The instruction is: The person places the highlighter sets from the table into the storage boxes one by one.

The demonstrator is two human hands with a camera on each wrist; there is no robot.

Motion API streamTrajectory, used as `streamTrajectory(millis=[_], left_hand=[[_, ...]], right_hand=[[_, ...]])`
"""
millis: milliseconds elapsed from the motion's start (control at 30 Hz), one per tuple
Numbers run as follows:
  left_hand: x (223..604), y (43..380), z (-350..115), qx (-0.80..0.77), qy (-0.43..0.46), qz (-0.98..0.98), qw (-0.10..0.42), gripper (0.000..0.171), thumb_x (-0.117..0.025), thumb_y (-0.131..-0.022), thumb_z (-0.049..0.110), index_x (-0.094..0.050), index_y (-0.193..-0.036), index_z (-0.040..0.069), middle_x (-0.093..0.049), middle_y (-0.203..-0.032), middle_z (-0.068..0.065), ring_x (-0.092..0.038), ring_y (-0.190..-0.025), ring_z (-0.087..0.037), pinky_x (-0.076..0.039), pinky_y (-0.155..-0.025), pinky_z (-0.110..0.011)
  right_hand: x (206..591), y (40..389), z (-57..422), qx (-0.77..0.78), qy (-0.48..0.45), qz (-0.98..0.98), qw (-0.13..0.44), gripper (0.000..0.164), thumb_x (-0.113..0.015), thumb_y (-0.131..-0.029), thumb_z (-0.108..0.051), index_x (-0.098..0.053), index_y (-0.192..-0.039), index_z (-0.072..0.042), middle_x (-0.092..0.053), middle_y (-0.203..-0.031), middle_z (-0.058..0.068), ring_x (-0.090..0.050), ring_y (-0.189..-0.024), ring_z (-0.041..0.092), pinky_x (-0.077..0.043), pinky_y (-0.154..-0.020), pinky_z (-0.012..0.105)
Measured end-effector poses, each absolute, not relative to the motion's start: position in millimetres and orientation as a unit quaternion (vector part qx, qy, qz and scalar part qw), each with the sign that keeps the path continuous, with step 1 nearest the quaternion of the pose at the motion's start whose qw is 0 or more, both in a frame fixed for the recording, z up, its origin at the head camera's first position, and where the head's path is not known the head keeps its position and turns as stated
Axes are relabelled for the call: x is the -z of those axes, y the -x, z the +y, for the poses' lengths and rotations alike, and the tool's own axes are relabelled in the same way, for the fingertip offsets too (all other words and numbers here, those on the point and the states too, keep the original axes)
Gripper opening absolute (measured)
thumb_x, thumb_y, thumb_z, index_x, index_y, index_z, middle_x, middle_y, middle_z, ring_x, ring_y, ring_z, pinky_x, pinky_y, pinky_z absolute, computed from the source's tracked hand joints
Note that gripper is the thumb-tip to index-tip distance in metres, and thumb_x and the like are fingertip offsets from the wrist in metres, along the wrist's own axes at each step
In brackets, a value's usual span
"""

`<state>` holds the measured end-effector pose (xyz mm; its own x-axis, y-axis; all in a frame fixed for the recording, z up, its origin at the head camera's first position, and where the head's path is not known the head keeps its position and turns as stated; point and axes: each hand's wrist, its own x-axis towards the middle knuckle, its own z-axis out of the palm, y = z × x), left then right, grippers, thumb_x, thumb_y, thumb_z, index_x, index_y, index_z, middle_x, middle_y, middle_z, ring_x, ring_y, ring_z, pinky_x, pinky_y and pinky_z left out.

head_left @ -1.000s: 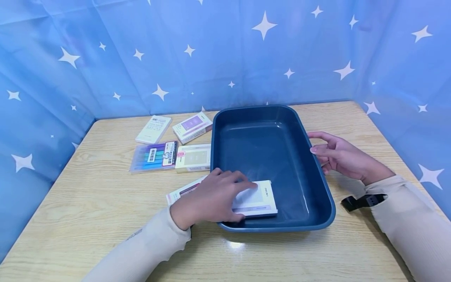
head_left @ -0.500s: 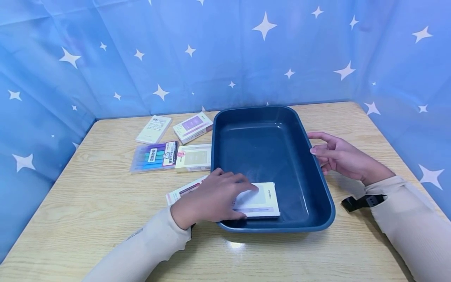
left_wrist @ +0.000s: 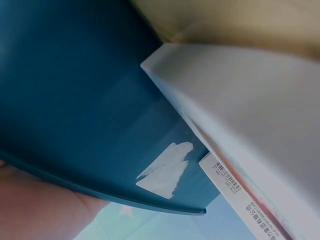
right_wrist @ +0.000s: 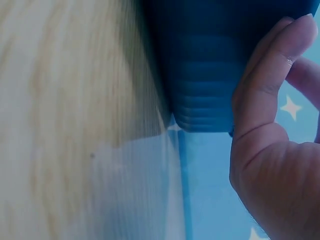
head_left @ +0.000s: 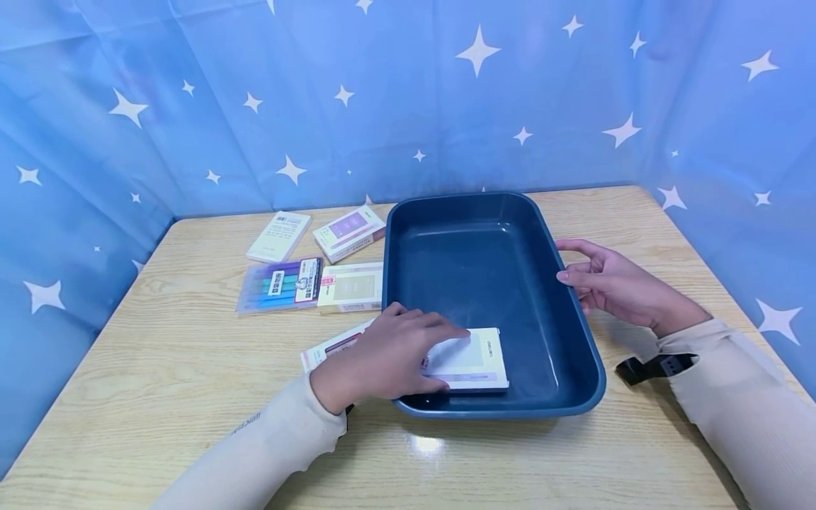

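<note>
In the head view, my left hand (head_left: 392,354) reaches over the near left corner of a dark blue plastic tray (head_left: 446,409). It grips a flat white box (head_left: 474,361) inside the tray, thumb on the near side and fingers across the top and far side; part of the box is hidden. My right hand (head_left: 618,287) holds the tray's right rim, its thumb at the edge and other fingers partly hidden outside. The right wrist view shows this hand against the outer wall. In the left wrist view, the outer wall (left_wrist: 75,90) bears a torn white label.
Left of the tray lie a purple-windowed box (head_left: 349,234), a white box (head_left: 278,236), a yellowish box (head_left: 353,287) and a clear pack of coloured pens (head_left: 278,285). Partly under my left forearm is a box with a dark red window (head_left: 338,343). A star-patterned curtain (head_left: 414,92) hangs behind the table.
The white box in my left hand has shifted slightly to the right within the tray. My right hand stays at the rim, and the other boxes lie where they were.
</note>
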<state>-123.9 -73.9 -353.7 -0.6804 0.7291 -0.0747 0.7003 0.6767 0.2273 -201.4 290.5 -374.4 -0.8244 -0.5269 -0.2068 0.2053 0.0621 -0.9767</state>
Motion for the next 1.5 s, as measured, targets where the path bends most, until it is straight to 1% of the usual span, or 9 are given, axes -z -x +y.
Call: streamTrajectory(millis=[167, 300, 467, 600, 733, 900, 1133, 1333, 1500], left_hand=[[353.3, 124.6, -74.4, -0.098, -0.392, 0.911, 0.079, 0.067, -0.076, -0.084, 0.053, -0.053, -0.144, 0.034, -0.061, -0.138, 0.007, -0.059, -0.122, -0.014, -0.04, -0.099, -0.04], [352.1, 124.7, -76.3, -0.112, -0.398, 0.908, 0.071, 0.062, -0.072, -0.087, 0.052, -0.054, -0.143, 0.033, -0.062, -0.135, 0.007, -0.057, -0.123, -0.014, -0.039, -0.101, -0.041], [350.7, 126.2, -80.7, -0.138, -0.409, 0.901, 0.043, 0.051, -0.065, -0.094, 0.049, -0.057, -0.141, 0.029, -0.063, -0.133, 0.006, -0.056, -0.124, -0.015, -0.041, -0.101, -0.041], [345.2, 127.4, -86.4, -0.146, -0.399, 0.905, 0.027, 0.048, -0.06, -0.097, 0.049, -0.057, -0.141, 0.029, -0.062, -0.134, 0.005, -0.053, -0.128, -0.015, -0.042, -0.103, -0.043], [336.2, 127.8, -93.1, -0.15, -0.383, 0.911, 0.021, 0.05, -0.059, -0.098, 0.049, -0.055, -0.143, 0.029, -0.06, -0.136, 0.005, -0.051, -0.13, -0.015, -0.042, -0.107, -0.046], [327.5, 129.0, -101.0, -0.147, -0.375, 0.915, 0.003, 0.05, -0.061, -0.098, 0.047, -0.054, -0.144, 0.028, -0.059, -0.137, 0.003, -0.051, -0.131, -0.015, -0.043, -0.107, -0.046], [319.0, 132.0, -108.4, -0.129, -0.337, 0.932, -0.033, 0.05, -0.064, -0.096, 0.045, -0.056, -0.143, 0.028, -0.061, -0.137, 0.002, -0.056, -0.128, -0.018, -0.047, -0.105, -0.047], [313.6, 134.0, -114.4, -0.12, -0.298, 0.947, -0.024, 0.052, -0.065, -0.095, 0.044, -0.055, -0.144, 0.027, -0.06, -0.14, -0.003, -0.057, -0.129, -0.023, -0.047, -0.105, -0.052], [313.2, 135.9, -117.1, -0.116, -0.272, 0.955, -0.014, 0.052, -0.065, -0.095, 0.043, -0.054, -0.144, 0.027, -0.061, -0.14, -0.005, -0.059, -0.127, -0.026, -0.047, -0.104, -0.054]], right_hand=[[374.4, 201.5, 291.4, 0.681, 0.126, 0.671, 0.265, 0.055, -0.048, -0.104, -0.005, -0.021, -0.15, -0.017, -0.067, -0.079, -0.003, -0.059, -0.061, 0.011, -0.055, -0.057, 0.028], [373.9, 201.5, 291.8, 0.677, 0.125, 0.676, 0.262, 0.055, -0.049, -0.104, -0.005, -0.022, -0.15, -0.018, -0.067, -0.079, -0.003, -0.06, -0.06, 0.011, -0.055, -0.057, 0.028], [374.5, 201.2, 293.2, 0.681, 0.124, 0.672, 0.262, 0.054, -0.048, -0.104, -0.005, -0.022, -0.15, -0.018, -0.066, -0.079, -0.003, -0.059, -0.061, 0.011, -0.055, -0.057, 0.027], [374.6, 201.1, 295.4, 0.688, 0.121, 0.667, 0.258, 0.056, -0.049, -0.103, -0.003, -0.021, -0.15, -0.017, -0.063, -0.076, -0.003, -0.056, -0.06, 0.011, -0.054, -0.056, 0.027], [373.0, 201.4, 297.8, 0.679, 0.117, 0.68, 0.251, 0.057, -0.049, -0.103, -0.004, -0.02, -0.151, -0.016, -0.062, -0.075, -0.005, -0.055, -0.059, 0.01, -0.053, -0.057, 0.027], [371.4, 201.9, 299.6, 0.67, 0.115, 0.689, 0.251, 0.058, -0.048, -0.104, -0.004, -0.018, -0.152, -0.016, -0.061, -0.074, -0.006, -0.055, -0.059, 0.01, -0.053, -0.057, 0.027], [372.3, 202.1, 301.5, 0.668, 0.12, 0.687, 0.257, 0.055, -0.047, -0.104, -0.005, -0.021, -0.151, -0.018, -0.056, -0.071, -0.006, -0.053, -0.059, 0.009, -0.053, -0.057, 0.027], [373.6, 202.5, 303.2, 0.662, 0.119, 0.694, 0.257, 0.055, -0.048, -0.104, -0.006, -0.021, -0.15, -0.02, -0.053, -0.071, -0.006, -0.052, -0.06, 0.009, -0.053, -0.057, 0.027], [375.0, 202.8, 302.7, 0.663, 0.116, 0.694, 0.255, 0.055, -0.048, -0.104, -0.006, -0.022, -0.15, -0.02, -0.05, -0.069, -0.006, -0.049, -0.059, 0.011, -0.053, -0.057, 0.027]])
